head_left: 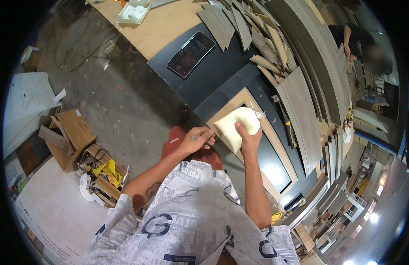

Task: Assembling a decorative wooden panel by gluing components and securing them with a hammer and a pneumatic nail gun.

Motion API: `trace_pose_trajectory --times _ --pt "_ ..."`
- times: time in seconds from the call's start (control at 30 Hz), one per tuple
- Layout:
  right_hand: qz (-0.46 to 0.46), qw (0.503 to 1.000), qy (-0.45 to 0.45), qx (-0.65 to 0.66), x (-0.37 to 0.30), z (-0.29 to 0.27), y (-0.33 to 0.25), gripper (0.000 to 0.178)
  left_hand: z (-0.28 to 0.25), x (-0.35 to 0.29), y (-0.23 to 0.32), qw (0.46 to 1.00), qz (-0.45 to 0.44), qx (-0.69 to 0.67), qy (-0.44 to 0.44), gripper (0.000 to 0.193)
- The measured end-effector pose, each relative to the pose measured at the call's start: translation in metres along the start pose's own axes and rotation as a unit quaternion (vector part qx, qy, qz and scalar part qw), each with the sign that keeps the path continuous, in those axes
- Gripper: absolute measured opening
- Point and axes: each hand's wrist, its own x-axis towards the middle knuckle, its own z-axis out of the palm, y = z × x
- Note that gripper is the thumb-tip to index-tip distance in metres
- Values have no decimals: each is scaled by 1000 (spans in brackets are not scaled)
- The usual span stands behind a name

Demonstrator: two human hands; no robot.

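My right hand [249, 140] grips a soft plastic bag [236, 126] filled with a cream-coloured substance. The bag's gathered, tied end [260, 115] sticks out beyond that hand on the right, and a pointed corner hangs toward my body. To the left of the bag, apart from it, is my left hand [201, 138] with curled fingers; whatever may be inside them is hidden. Just beyond and below the bag lies a light wooden frame [280, 155] around a dark, shiny panel [271, 170], resting on the bench.
A phone [191, 54] lies on a dark board [162, 66]. Stacked wood strips [268, 37] and a tool with a yellow-and-black handle [290, 134] occupy the bench's right side. Cardboard boxes [76, 128] stand at left. Another person [365, 46] is at far right.
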Motion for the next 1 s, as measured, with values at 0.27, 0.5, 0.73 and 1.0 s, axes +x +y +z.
trace_pose_trajectory --times 0.27,0.5,0.73,1.0 --pt "-5 999 -4 -47 5 -2 0 41 -2 3 -6 1000 11 0 0 38" --pt "-15 998 -5 -56 6 2 -9 40 -5 6 -5 999 13 26 -19 39" --pt "-62 980 -64 -178 2 4 -19 43 -3 2 8 993 4 119 4 36" --pt "73 978 46 189 -1 -7 -13 49 7 -29 47 995 77 18 54 27"
